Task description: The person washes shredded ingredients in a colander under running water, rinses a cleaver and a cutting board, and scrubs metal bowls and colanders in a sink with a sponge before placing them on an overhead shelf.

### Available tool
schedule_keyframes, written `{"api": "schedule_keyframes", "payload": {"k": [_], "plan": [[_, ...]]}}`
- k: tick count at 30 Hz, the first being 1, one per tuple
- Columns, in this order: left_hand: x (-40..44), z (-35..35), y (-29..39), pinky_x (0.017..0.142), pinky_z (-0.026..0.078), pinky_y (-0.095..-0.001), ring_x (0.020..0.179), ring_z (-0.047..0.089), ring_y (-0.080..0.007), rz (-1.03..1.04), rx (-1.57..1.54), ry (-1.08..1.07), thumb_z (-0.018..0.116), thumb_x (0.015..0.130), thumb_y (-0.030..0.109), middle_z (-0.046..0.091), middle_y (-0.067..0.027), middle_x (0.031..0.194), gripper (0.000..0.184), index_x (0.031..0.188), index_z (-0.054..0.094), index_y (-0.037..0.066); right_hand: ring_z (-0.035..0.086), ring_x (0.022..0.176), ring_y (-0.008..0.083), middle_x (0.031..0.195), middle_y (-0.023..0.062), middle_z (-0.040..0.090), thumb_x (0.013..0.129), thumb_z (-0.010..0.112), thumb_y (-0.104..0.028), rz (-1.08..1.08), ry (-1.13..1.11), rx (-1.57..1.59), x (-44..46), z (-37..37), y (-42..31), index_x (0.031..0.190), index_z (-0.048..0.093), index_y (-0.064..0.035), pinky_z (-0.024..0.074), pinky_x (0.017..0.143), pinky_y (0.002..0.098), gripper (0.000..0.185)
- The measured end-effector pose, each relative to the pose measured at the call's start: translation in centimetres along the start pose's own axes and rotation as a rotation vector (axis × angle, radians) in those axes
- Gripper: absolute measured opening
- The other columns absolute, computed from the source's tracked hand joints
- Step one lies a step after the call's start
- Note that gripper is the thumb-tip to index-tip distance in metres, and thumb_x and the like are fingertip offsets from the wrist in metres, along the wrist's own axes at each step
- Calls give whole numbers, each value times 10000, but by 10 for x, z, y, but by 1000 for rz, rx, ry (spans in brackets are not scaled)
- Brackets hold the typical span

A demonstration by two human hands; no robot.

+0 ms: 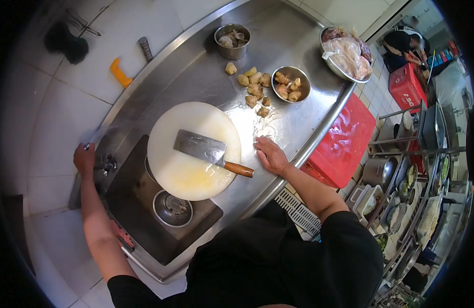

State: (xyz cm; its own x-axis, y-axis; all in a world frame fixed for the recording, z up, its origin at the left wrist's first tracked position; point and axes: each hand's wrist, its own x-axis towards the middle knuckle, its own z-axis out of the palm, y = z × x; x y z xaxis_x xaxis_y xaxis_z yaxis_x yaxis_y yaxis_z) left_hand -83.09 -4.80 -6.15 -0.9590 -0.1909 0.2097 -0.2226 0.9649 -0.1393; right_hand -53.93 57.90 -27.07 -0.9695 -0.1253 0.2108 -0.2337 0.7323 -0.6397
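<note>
Left hand (84,159) curls on the silver metal tap (109,165), frame left; flat right hand (270,155), mid-frame, lies nearer the wooden-handled steel cleaver (202,148), slanting down-right.

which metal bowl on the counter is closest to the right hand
The medium bowl holding brown, knobbly ginger-like pieces. The smaller, deeper bowl and the big bowl with the plastic bag both stand farther from the right hand.

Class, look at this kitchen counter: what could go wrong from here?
1. The cleaver lies with its handle jutting off the cutting board, near the right hand; a knock could swing it.
2. The cutting board sits partly over the sink, so pressing there might tip it.
3. The bowl of bagged items stands close to the edge of the counter and could be bumped off.
</note>
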Motion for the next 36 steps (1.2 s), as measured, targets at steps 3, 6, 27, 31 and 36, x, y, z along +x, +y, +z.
{"api": "schedule_keyframes", "payload": {"k": [3,6,27,31,36], "plan": [[-1,10,-9,838,505,-522,940,651,-439,63,-32,61,642,848,445,698,-225,988,450,969,674,12,540,1234,409,1312,243,587,910,644,-165,248,279,-37,26,6,20,1254,579,4,424,1068,484,388],[2,11,-7,829,505,-525,921,651,-444,56,-31,94,641,846,444,698,-228,965,441,933,673,12,464,1279,428,1480,238,420,832,720,-237,278,398,-224,81,-27,31,1355,495,-20,396,1071,498,610],[-1,16,-13,820,507,-508,942,647,-429,83,-133,114,689,800,430,683,-225,995,461,994,669,13,527,702,188,949,72,632,886,620,-245,946,386,1399,-28,-43,14,922,597,-102,460,628,336,149],[2,18,-12,826,511,-509,916,651,-436,76,-125,107,678,807,438,685,-222,977,466,1005,677,16,511,694,220,1022,120,651,865,546,-302,917,422,1676,-56,-85,-8,949,616,-141,456,629,352,195],[-6,14,2,858,521,-542,965,639,-433,17,-73,99,665,850,446,661,-215,1052,458,1108,675,69,539,706,233,1072,138,683,841,526,-317,864,491,1778,-129,-123,-9,1049,677,-138,476,631,361,313]]}}
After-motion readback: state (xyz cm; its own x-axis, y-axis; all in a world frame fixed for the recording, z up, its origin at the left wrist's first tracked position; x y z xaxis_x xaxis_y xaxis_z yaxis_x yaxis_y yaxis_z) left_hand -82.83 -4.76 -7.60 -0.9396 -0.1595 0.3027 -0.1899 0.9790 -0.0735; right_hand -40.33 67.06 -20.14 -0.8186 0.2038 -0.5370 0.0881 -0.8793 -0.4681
